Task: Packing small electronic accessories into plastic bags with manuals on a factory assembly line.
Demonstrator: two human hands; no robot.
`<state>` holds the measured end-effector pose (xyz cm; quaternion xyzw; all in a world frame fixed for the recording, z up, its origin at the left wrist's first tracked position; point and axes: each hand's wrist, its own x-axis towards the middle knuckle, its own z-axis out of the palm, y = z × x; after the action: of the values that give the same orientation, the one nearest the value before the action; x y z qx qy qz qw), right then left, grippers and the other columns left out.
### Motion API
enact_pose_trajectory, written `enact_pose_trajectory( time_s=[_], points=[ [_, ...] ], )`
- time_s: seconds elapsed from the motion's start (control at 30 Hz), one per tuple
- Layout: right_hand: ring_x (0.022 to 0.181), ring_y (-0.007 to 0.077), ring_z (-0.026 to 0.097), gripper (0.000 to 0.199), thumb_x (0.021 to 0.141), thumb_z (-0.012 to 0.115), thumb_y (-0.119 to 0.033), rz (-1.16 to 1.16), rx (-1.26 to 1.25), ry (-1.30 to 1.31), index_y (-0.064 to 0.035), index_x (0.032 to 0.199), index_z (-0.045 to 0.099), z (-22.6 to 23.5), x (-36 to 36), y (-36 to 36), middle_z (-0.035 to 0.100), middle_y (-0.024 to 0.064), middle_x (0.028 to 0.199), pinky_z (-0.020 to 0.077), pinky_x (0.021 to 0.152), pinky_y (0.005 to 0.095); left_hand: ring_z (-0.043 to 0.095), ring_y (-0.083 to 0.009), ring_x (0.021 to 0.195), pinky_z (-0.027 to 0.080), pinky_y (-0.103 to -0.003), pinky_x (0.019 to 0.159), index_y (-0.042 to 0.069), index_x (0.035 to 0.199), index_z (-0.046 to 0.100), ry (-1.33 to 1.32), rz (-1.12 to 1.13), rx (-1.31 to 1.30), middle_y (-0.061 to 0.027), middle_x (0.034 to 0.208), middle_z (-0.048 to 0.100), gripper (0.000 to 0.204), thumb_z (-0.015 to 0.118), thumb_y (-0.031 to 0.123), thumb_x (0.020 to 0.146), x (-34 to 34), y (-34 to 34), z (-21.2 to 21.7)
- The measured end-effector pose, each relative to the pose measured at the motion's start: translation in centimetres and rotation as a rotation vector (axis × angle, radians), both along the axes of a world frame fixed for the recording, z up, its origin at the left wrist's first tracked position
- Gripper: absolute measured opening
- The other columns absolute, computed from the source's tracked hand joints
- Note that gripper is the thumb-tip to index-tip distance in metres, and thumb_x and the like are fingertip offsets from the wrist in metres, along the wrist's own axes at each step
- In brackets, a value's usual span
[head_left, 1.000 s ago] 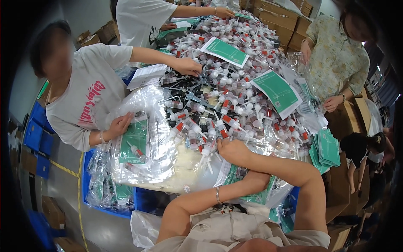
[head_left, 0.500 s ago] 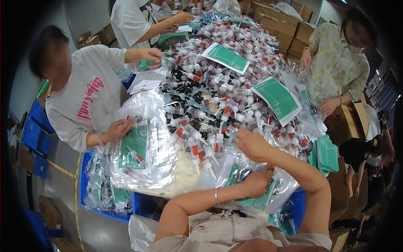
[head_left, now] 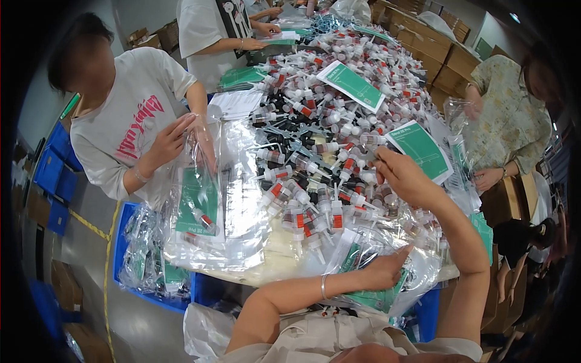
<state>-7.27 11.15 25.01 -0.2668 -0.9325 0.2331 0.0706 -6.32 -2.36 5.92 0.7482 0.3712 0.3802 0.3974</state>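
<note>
At the near table edge lies a clear plastic bag (head_left: pixel 419 266) with a green sheet (head_left: pixel 372 297) in it. My left hand (head_left: pixel 387 270) grips this bag, its fingers pressed together on the film. My right hand (head_left: pixel 407 175) is over the near right part of a big pile of small clear dropper bottles (head_left: pixel 296 216) with white tips and red labels. Its fingers are bent in a pinch among the bottles; what they hold, if anything, is hidden. Beyond it, a green-and-white leaflet (head_left: pixel 422 150) rests on the pile.
A person at the left handles a clear bag (head_left: pixel 200 199) with a green card and bottle inside. Another person at the right holds clear packaging (head_left: pixel 460 121). A blue bin (head_left: pixel 124 242) of filled bags stands below the table's left edge. Green cards (head_left: pixel 482 233) lie at the right edge.
My right hand has moved away from the bag, farther out and right over the bottles. My left hand stays on the bag. The person at the left has brought both hands to their bag.
</note>
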Motion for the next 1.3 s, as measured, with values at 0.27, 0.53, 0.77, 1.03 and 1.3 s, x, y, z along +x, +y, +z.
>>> enact_pose_trajectory(
  time_s=[0.27, 0.53, 0.77, 1.03, 1.3],
  points=[
    [0.062, 0.0091, 0.045, 0.013, 0.096, 0.041, -0.014, -0.081, -0.233, 0.358, -0.0022, 0.097, 0.047, -2.9, -4.9, 4.4, 0.044, 0.0006, 0.074, 0.041, 0.06, 0.025, 0.057, -0.0443, 0.079, 0.047, -0.047, 0.072, -0.002, 0.14, 0.007, 0.007, -0.048, -0.085, -0.0336, 0.135, 0.031, 0.078, 0.049, 0.004, 0.074, 0.2, 0.3, -0.5],
    [0.049, 0.0064, 0.046, 0.025, 0.091, 0.049, -0.021, -0.189, -0.322, 0.134, -0.0006, 0.084, 0.06, -5.7, -10.3, 6.8, 0.055, 0.0001, 0.068, 0.0414, 0.051, 0.0233, 0.054, -0.0452, 0.096, 0.046, -0.046, 0.081, -0.007, 0.139, 0.005, -0.038, -0.017, 0.044, -0.0334, 0.137, 0.028, 0.077, 0.046, 0.002, 0.074, 0.4, 0.2, -1.1],
    [0.054, 0.0067, 0.049, 0.022, 0.088, 0.049, -0.011, -0.061, -0.581, 0.302, -0.0026, 0.099, 0.066, -8.0, -12.2, 8.6, 0.05, 0.0, 0.061, 0.0424, 0.051, 0.0248, 0.053, -0.0456, 0.099, 0.046, -0.045, 0.082, -0.008, 0.139, 0.005, -0.042, -0.074, -0.095, -0.0345, 0.138, 0.024, 0.076, 0.043, 0.002, 0.074, -0.4, 0.3, 0.4],
    [0.081, 0.0365, 0.064, 0.018, 0.075, 0.059, -0.011, -0.022, 0.275, -0.188, 0.0001, 0.088, 0.065, -11.3, -17.0, 12.4, 0.064, 0.0228, 0.088, 0.0505, 0.071, 0.0433, 0.053, -0.0477, 0.099, 0.047, -0.046, 0.079, -0.015, 0.135, 0.011, -0.143, -0.021, 0.029, -0.0398, 0.131, 0.029, 0.074, 0.048, 0.002, 0.073, -0.2, -0.1, 0.1],
    [0.086, 0.0371, 0.063, 0.022, 0.071, 0.062, -0.012, -0.022, 0.286, -0.248, 0.0026, 0.088, 0.063, -14.0, -19.0, 12.5, 0.063, 0.0238, 0.084, 0.0505, 0.075, 0.0435, 0.057, -0.0396, 0.095, 0.05, -0.04, 0.067, -0.009, 0.132, 0.025, -0.068, 0.096, 0.253, -0.0317, 0.131, 0.035, 0.067, 0.052, 0.005, 0.072, 1.1, -0.2, -1.6]
  ],
)
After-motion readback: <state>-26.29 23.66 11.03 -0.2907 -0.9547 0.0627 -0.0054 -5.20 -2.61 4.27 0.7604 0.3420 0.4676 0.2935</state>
